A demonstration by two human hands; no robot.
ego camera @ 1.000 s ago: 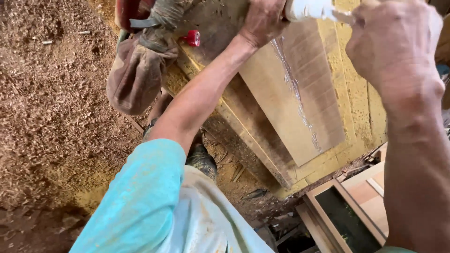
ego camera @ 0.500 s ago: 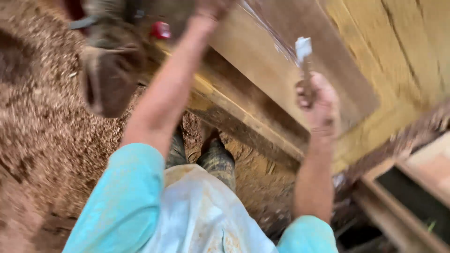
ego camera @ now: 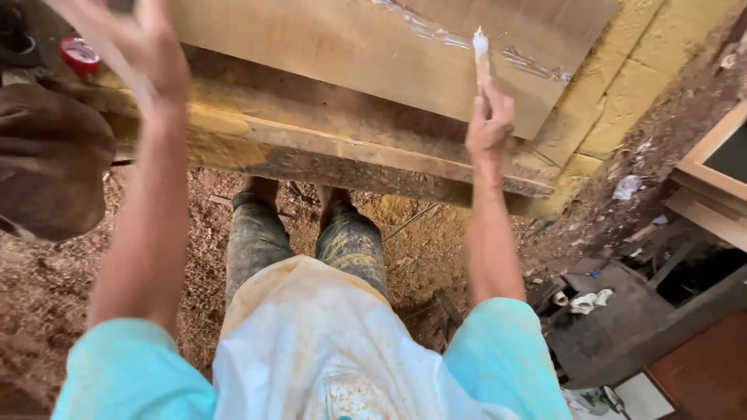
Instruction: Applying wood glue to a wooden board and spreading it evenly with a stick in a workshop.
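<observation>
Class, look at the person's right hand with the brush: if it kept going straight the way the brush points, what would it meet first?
The right hand points its brush up the board; its tip seems already on the wet glue streak, though contact is hard to confirm.

A wooden board [ego camera: 350,54] lies on the surface [ego camera: 327,148], reaching past its right end, with a streak of glue [ego camera: 467,43] running across the board's far right part. The right hand [ego camera: 489,124] sits at the board's near right edge, its brush [ego camera: 481,54] tip on the streak. The left hand [ego camera: 136,54] hangs above the board's left end. A small round lid [ego camera: 79,56] lies at the surface's left end, a sack [ego camera: 50,159] just before it. Below the surface's near edge, the person's legs [ego camera: 311,241] stand on the sawdust floor [ego camera: 47,288]. A wooden frame [ego camera: 712,183] lies on the floor to the right.
</observation>
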